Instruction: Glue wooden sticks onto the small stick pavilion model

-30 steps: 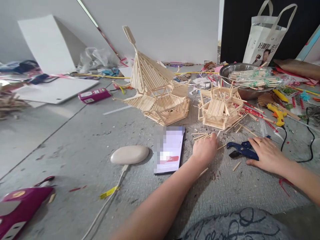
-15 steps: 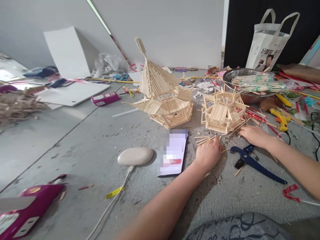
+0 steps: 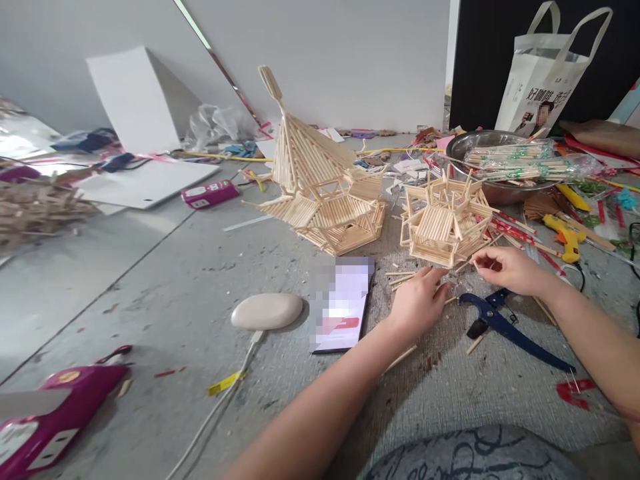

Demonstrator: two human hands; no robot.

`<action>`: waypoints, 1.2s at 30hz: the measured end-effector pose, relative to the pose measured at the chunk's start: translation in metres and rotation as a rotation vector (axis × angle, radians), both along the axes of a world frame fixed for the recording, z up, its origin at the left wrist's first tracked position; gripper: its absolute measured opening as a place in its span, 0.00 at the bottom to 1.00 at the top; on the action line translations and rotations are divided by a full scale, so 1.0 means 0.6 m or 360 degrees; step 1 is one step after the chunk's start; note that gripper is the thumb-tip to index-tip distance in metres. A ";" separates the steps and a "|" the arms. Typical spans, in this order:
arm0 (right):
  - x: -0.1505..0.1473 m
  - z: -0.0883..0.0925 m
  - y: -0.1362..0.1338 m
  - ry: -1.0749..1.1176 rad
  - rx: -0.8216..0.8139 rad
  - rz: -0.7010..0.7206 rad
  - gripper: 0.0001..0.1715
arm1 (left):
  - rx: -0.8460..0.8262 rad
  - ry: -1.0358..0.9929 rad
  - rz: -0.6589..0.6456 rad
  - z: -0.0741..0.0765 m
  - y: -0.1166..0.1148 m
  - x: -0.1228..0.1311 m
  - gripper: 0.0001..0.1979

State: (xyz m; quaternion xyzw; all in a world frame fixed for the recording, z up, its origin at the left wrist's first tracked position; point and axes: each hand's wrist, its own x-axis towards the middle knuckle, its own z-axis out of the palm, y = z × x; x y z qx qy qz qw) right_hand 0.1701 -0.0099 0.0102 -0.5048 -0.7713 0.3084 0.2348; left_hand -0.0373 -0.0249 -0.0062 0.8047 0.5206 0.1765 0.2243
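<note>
My left hand point(image 3: 419, 299) is over the floor beside a few loose wooden sticks point(image 3: 400, 275), its fingers stretched out and thumb apart, with no object visible in it. Thumb and forefinger of my right hand point(image 3: 517, 270) pinch a short wooden stick point(image 3: 475, 263). Just beyond both hands stands a small stick model point(image 3: 435, 223) with a many-sided frame and upright posts. A taller stick pavilion point(image 3: 320, 160) with a pointed, leaning roof is left of it. Blue-handled cutters point(image 3: 520, 333) lie on the floor below my right hand.
A lit phone point(image 3: 345, 307) and a white oval device point(image 3: 267, 311) with a cable lie left of my left arm. Behind my right hand are a yellow glue gun point(image 3: 565, 237) and a metal bowl point(image 3: 455, 150) of packed sticks. A purple tool point(image 3: 75, 407) lies front left.
My left hand has opened its fingers and shifted slightly over the sticks. My right hand has lifted a little and now pinches a short stick. The camera view has shifted slightly.
</note>
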 end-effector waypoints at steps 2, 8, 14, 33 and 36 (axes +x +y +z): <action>-0.011 0.008 -0.006 0.0561 -0.0239 -0.0060 0.06 | -0.0059 -0.0267 -0.0027 0.006 0.001 0.004 0.14; -0.031 0.013 -0.011 0.1259 -0.0482 -0.0224 0.10 | -0.0334 -0.0763 -0.0136 0.035 0.001 0.018 0.13; -0.029 0.013 -0.017 0.1306 -0.0472 -0.0269 0.10 | -0.0433 -0.0848 -0.0200 0.054 0.013 0.030 0.11; -0.050 0.019 0.026 0.0840 0.0004 -0.0434 0.11 | -0.0952 -0.1885 0.0396 0.012 0.043 0.043 0.14; -0.048 0.013 0.030 0.0686 0.0163 -0.0422 0.11 | -0.0985 -0.1891 0.0441 0.010 0.050 0.049 0.14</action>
